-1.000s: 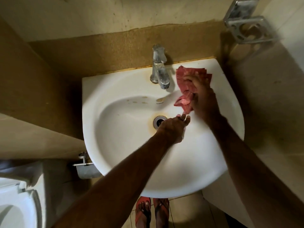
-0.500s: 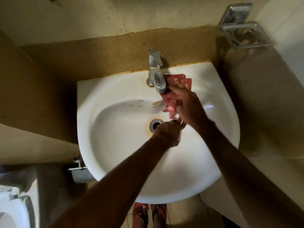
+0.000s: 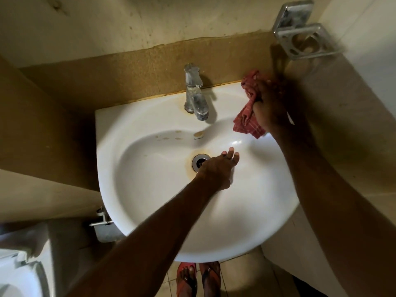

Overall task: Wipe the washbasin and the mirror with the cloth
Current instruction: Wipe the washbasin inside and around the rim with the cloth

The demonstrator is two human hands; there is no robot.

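Your right hand (image 3: 270, 108) clenches the red cloth (image 3: 246, 123) against the washbasin (image 3: 150, 211) rim, upper right of the frame. Your left hand (image 3: 216, 168) rests released, fingers spread, beside the drain (image 3: 198, 161).

A bathroom: white washbasin (image 3: 162, 211) with tap (image 3: 196, 95), toilet (image 3: 19, 275) beside.

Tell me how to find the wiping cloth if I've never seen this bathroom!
Find the white washbasin against the brown wall, with the metal tap at its back. Look right of the tap, to the basin's back right rim, where the right hand grips the cloth. It is the only red, crumpled thing on the basin.
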